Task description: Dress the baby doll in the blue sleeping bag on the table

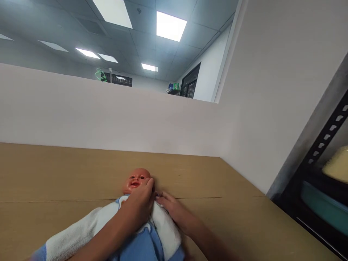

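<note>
Doll (136,176) in a white-and-blue garment (144,244) lies on a brown tabletop (54,174), both hands at its neck and shoulder

At the far left, the tabletop runs back to a pale low wall (81,112), above which ceiling lights (87,53) shine. In the lower left, the garment's white fuzzy sleeve (73,226) stretches out across the table, ending in a blue cuff (40,253). Farther back, beyond the wall, a green hanger-like object (100,74) shows.

Near the middle lies the doll, its bare head beyond the garment's collar and its face toward the camera. The left hand (141,198) reaches across its chest, fingers curled beside the cheek and neck; whether they are clamped on cloth cannot be told, as the hand itself hides them. Just to the right, the right hand (174,209) touches the garment at the doll's shoulder, above the other white sleeve (166,229). Its fingertips are blurred, so whether they pinch the cloth is likewise unclear.

Beyond the wall stands a dark-barred window (190,82). At the far right, a black slotted rack (323,139) stands near a yellow item (337,165) and a teal item (324,206).
</note>
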The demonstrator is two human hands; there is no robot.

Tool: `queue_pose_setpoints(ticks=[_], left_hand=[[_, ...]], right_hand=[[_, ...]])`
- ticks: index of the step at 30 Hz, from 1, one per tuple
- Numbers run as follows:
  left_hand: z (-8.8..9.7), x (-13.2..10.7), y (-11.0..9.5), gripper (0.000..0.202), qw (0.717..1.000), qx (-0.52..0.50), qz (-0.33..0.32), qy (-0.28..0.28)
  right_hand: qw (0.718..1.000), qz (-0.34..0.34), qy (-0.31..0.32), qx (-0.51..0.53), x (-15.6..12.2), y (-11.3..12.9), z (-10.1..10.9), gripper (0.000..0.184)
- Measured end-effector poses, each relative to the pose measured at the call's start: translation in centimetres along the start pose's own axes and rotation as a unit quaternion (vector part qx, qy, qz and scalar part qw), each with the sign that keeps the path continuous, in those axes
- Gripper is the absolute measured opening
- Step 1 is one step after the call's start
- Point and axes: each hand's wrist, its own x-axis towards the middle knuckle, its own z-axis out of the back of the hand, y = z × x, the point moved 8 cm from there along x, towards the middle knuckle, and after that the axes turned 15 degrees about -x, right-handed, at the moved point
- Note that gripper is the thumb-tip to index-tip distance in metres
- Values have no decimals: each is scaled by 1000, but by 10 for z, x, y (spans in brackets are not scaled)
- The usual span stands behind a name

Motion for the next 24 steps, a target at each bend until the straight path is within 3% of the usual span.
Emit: queue_pose_setpoints(ticks=[3,5,8,11,14,16,19,22,24], left_hand=[[1,-2,1,25,999,34,-3,0],[2,-4,2,33,998,64,-6,-7],[-1,-6,-3,41,995,97,-26,2],[-1,-9,-12,43,992,120,-46,15],[7,-17,-25,33,992,97,-82,19],[12,-25,-37,23,990,-1,-133,45],[14,-30,-51,46,969,-151,-177,85],[12,-18,-60,53,967,-176,-174,59],[12,-5,-70,48,967,-170,-188,29]], right_hand=[[987,30,16,-157,-34,13,10,79],[946,35,50,-320,-56,20,19,97],[892,62,62,-443,-75,38,39,81],[875,92,77,-469,-81,57,46,67],[863,75,76,-495,-79,68,52,50],[857,51,80,-507,-76,75,58,54],[836,34,84,-542,-71,98,72,71],[780,47,51,-623,-70,137,82,79],[738,77,31,-669,-74,165,76,75]])
